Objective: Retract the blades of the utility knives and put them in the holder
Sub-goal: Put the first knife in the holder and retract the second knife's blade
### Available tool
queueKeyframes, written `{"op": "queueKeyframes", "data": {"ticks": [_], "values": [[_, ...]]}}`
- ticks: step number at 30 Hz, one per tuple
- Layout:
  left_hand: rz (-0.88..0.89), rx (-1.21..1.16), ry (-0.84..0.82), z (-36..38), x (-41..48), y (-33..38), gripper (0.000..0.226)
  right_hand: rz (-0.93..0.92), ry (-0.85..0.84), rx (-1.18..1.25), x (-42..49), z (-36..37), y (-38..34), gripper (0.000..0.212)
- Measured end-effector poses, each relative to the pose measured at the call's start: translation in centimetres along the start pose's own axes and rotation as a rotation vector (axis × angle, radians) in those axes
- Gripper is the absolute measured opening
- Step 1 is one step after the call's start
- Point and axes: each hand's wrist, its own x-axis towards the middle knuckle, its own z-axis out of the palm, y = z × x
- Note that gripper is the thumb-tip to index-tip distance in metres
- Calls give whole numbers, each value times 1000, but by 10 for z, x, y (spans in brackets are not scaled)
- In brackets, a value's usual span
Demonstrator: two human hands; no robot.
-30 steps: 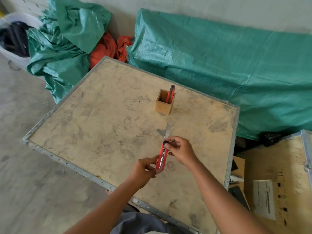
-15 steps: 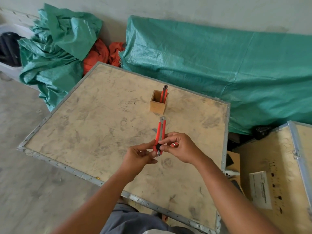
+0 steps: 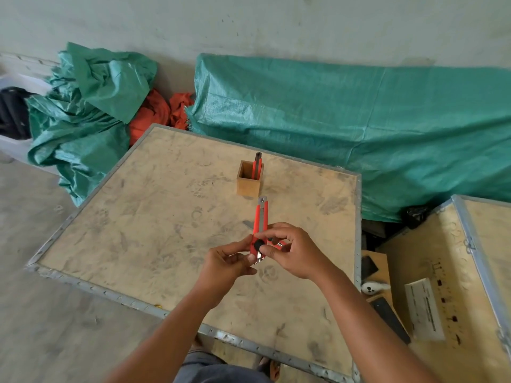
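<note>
above the worktop [image 3: 138, 217] both hands [image 3: 287, 250] pinch the orange knife [image 3: 261, 217], blade now retracted since a second ago, ready for holder [image 3: 248, 183].

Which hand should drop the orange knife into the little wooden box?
Probably the right hand. It grips the orange knife by its lower body and sits on the same side as the wooden box; the left hand only pinches the bottom end.

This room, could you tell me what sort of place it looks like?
Probably a storeroom or workshop: plywood crates with metal edging, green tarpaulins heaped against a bare wall, and a concrete floor.
</note>
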Motion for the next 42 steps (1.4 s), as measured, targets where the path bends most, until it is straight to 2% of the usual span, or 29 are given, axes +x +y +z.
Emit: {"op": "queueKeyframes", "data": {"ticks": [4, 10, 15, 20, 23, 26, 33, 39, 42], "values": [[10, 10, -14, 1, -1, 2, 39, 3, 81, 1, -1, 2, -5, 15], [29, 5, -21, 1, 3, 2, 40, -6, 70, 7, -2, -1, -8, 26], [43, 33, -40, -2, 10, 4, 39, -27, 153, -3, 4, -1, -11, 14], [70, 72, -60, -9, 27, 10, 42, -15, 235, 13, 19, 2, -12, 15], [96, 86, -41, -12, 42, 14, 44, 29, 243, 148, 38, -6, -14, 10], [119, 141, -23, -14, 62, 24, 44, 40, 242, 181, 64, -16, -16, 22], [177, 326, 27, -23, 136, 56, 45, 25, 264, 96, 141, -47, -17, 29], [96, 358, 63, -31, 209, 60, 51, 12, 410, 0, 207, -49, 1, 28], [147, 533, 156, -34, 237, 54, 53, 23, 475, -80, 232, -40, 14, 27]]}}
